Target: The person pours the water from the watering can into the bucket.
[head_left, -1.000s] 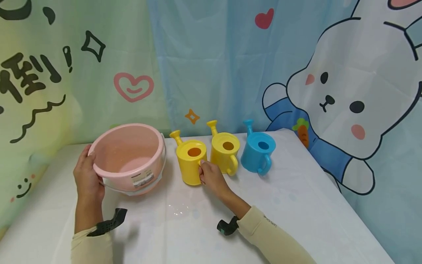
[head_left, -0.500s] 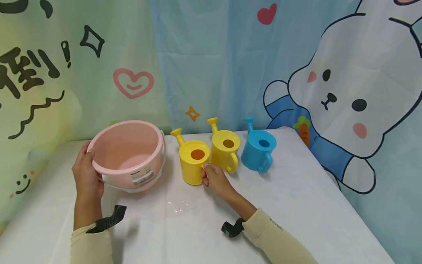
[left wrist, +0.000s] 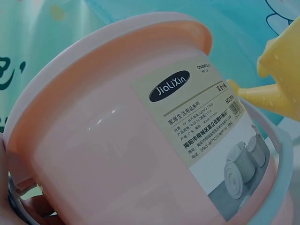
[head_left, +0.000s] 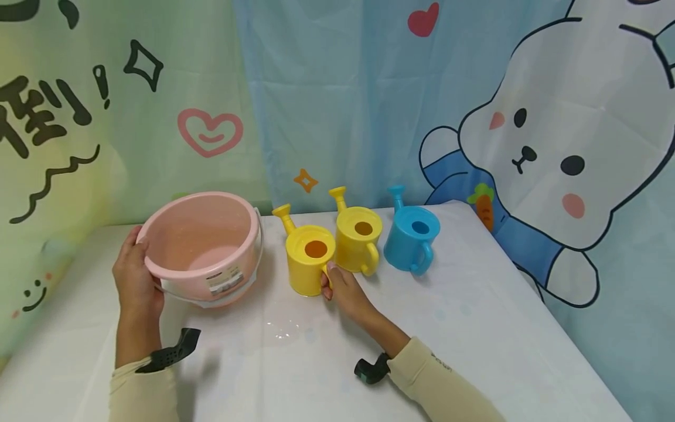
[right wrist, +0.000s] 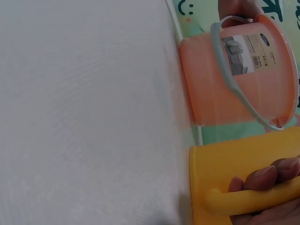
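In the head view my left hand (head_left: 138, 287) grips the left side of a pink bucket (head_left: 239, 264), its fingers behind the wall and thumb at the rim. The bucket tilts toward me, with a white handle hanging across its front. My right hand (head_left: 348, 293) holds the handle of a yellow watering can (head_left: 303, 272), which stands upright, spout pointing away. In the right wrist view, fingers (right wrist: 262, 178) curl round that can's handle. The left wrist view shows the bucket's printed label (left wrist: 201, 122) close up; most of my left hand is cut off there.
Right of the held can stand a second yellow watering can (head_left: 353, 246) and a blue watering can (head_left: 408, 249), both upright. Small water drops (head_left: 283, 328) lie on the white tablecloth (head_left: 295, 381) in front. A printed curtain (head_left: 327, 117) hangs behind the table.
The held yellow watering can has shifted slightly right, closer to the second yellow one, and my right hand moved with it. The left hand and bucket stay in place; the head view shifted a little.
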### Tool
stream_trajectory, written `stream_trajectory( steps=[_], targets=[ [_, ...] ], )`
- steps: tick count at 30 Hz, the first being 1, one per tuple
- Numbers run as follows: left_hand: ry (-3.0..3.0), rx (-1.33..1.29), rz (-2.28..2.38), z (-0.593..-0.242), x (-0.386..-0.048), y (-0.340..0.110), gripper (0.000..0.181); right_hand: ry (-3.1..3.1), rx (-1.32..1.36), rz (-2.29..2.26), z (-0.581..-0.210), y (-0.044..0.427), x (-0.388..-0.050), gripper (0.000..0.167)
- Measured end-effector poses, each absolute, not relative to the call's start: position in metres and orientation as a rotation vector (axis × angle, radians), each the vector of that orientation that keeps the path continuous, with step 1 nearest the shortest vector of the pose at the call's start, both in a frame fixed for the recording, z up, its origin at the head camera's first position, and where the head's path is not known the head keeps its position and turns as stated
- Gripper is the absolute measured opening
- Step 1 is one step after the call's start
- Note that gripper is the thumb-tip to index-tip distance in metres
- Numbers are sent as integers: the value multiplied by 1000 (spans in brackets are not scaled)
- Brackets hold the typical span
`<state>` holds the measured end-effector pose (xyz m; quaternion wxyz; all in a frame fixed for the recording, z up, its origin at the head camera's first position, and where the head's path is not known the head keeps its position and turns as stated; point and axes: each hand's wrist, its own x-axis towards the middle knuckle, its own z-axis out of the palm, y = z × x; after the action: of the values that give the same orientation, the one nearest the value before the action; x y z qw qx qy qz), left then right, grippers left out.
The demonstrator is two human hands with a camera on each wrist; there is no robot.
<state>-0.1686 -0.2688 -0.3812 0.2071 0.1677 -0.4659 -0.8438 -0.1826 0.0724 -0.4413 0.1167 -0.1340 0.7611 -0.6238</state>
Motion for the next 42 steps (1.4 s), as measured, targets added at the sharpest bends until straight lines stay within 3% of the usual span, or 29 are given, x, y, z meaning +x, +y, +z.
stream_trajectory(
  steps=[11,23,31,42],
  targets=[
    [-1302,455,-2342,-383,-169,-269,44,2240,-421,-1829,-444,71,-180,43],
    [-1276,464,-2343,-383,-173,-268,41,2323,-220,-1833,-439,72,-182,45],
    [-1287,468,-2367,-383,-176,-264,42,2454,-121,-1715,-416,107,-195,49],
    [-1260,447,-2377,-382,-173,-268,41,2357,-77,-2190,-391,153,-202,43]
  ],
)
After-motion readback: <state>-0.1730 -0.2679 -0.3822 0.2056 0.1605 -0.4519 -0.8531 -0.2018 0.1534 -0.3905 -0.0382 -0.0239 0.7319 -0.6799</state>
